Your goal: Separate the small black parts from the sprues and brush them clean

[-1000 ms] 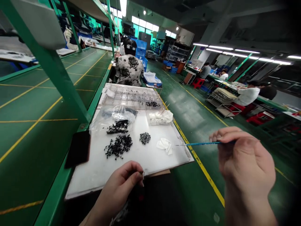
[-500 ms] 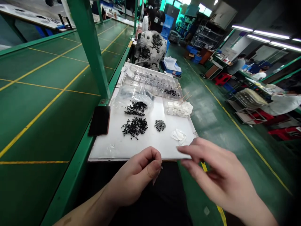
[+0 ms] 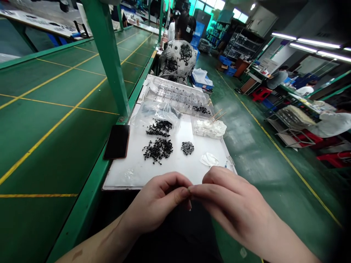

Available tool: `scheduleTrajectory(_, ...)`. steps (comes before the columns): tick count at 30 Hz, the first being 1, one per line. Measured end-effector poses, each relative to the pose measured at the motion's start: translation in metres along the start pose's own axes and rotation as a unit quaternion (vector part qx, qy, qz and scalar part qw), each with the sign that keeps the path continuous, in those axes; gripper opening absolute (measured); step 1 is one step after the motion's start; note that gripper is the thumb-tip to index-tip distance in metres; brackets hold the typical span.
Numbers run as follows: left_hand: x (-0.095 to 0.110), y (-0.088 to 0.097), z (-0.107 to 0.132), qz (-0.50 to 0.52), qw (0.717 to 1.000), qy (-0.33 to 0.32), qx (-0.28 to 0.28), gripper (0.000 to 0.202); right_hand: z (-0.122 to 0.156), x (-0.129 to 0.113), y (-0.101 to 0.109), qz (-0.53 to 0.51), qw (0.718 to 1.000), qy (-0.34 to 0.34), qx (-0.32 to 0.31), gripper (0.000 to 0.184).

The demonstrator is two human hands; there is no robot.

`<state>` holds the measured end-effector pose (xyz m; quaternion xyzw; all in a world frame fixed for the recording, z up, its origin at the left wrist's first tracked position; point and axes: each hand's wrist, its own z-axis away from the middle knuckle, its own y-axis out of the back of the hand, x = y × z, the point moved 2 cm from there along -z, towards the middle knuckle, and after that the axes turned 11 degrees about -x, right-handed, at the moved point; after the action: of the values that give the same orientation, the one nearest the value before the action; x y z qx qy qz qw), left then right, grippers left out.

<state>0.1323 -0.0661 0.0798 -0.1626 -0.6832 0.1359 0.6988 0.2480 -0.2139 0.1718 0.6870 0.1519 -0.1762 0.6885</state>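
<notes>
My left hand (image 3: 161, 201) and my right hand (image 3: 233, 204) meet fingertip to fingertip just in front of the white board (image 3: 175, 171). Both are closed in a pinch; whatever lies between the fingers is too small or hidden to name. Beyond them on the board is a heap of small black branched parts (image 3: 157, 149). More black parts (image 3: 159, 128) spill from the mouth of a clear plastic bag (image 3: 156, 109). To the right sits a little pile of small grey-and-black pieces (image 3: 187, 148). A crumpled white tissue (image 3: 209, 159) lies near my right hand.
A dark phone (image 3: 116, 141) rests at the board's left edge. Behind stand a clear compartment tray (image 3: 175, 93) and a box of white material with thin sticks (image 3: 210, 127). A green post (image 3: 109, 58) rises at left beside the conveyor (image 3: 55, 146). A seated person (image 3: 178, 60) is ahead.
My right hand has moved left, its spread thumb and forefinger closing to meet the left fingertips. The left hand stays nearly in place. The view has shifted slightly.
</notes>
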Motion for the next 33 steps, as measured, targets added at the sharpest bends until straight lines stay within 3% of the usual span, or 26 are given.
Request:
scheduleTrajectory(5, 0.000, 0.003, 0.004, -0.069, 0.997, -0.016, -0.020, 0.022, 0.002, 0.010, 0.003, -0.023, 1.000, 0.019, -0.005, 0.032)
scheduleTrajectory(8, -0.004, 0.004, 0.007, -0.017, 1.000, -0.016, -0.007, 0.025, 0.011, 0.026, 0.006, -0.150, 0.982, 0.030, 0.112, 0.036)
scheduleTrajectory(11, -0.009, 0.008, 0.007, 0.004, 1.000, 0.002, 0.013, 0.028, 0.018, 0.049, 0.007, -0.334, 0.896, 0.060, 0.286, 0.038)
scheduleTrajectory(14, -0.012, 0.015, 0.008, 0.002, 0.999, 0.014, 0.042, 0.028, 0.016, 0.072, 0.005, -0.414, 0.807, 0.056, 0.418, 0.046)
scheduleTrajectory(17, -0.015, 0.020, 0.008, -0.001, 0.997, 0.026, 0.069, 0.027, 0.013, 0.087, 0.002, -0.458, 0.741, 0.017, 0.491, 0.040)
scheduleTrajectory(20, -0.019, 0.021, 0.008, 0.005, 0.996, 0.035, 0.080, 0.025, 0.015, 0.091, -0.003, -0.503, 0.702, -0.015, 0.504, 0.042)
scheduleTrajectory(23, -0.020, 0.018, 0.007, 0.011, 0.996, 0.029, 0.084, 0.022, 0.021, 0.087, -0.012, -0.495, 0.702, -0.044, 0.510, 0.047)
scheduleTrajectory(33, -0.007, 0.016, 0.014, 0.020, 0.994, -0.011, 0.108, 0.018, 0.022, 0.061, -0.033, -0.478, 0.751, -0.058, 0.451, 0.049)
